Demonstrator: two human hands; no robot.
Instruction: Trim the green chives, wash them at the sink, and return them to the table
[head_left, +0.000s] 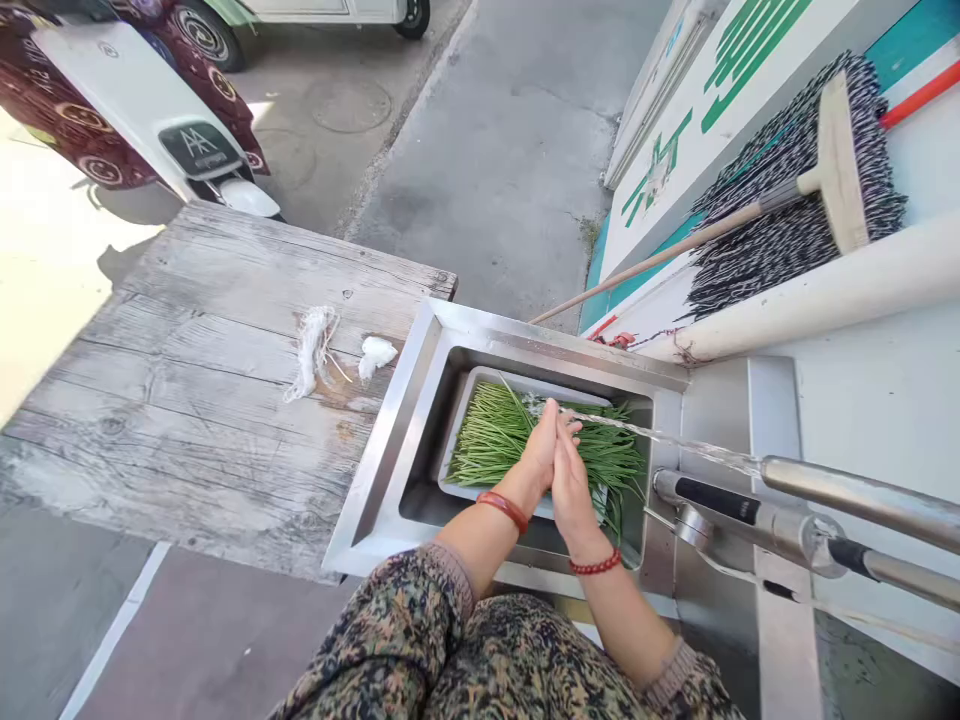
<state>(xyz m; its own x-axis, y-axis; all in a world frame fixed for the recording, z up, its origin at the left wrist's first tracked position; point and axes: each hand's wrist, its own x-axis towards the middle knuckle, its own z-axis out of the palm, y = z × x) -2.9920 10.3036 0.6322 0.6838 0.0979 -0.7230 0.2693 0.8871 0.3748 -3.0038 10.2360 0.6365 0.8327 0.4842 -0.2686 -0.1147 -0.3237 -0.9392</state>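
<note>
Held the left hand (537,450) palm to palm with the right hand (574,488), just right of and below the centre of the frame, both unclenched, with fingers stretched out and pointing toward the top. Could not tell about the hidden space between the palms. Met a stream of water (652,435) at the fingertips, running leftward from a metal spout (855,495) at the lower right of the frame and splashing just beyond the fingers. Had the green stalks (487,435) directly under the hands, bunched thickly in a pale tray (465,490) right of and below centre, with some drooping past its right end. Could not tell about contact between hands and stalks. Had the tray inside a steel sink (525,338).

Wore a reddish bangle (504,508) on the left wrist, a red beaded bracelet (596,563) on the right, and patterned sleeves (405,610) at the bottom of the frame.

Saw a weathered wooden desk (172,350) beside the sink, filling the left middle of the frame, with a bundle of white strands (309,355) and a small white lump (376,354) on top, near each other. Saw a black-and-white mop (757,240) at the upper right and a white scooter (127,100) at the upper left.
</note>
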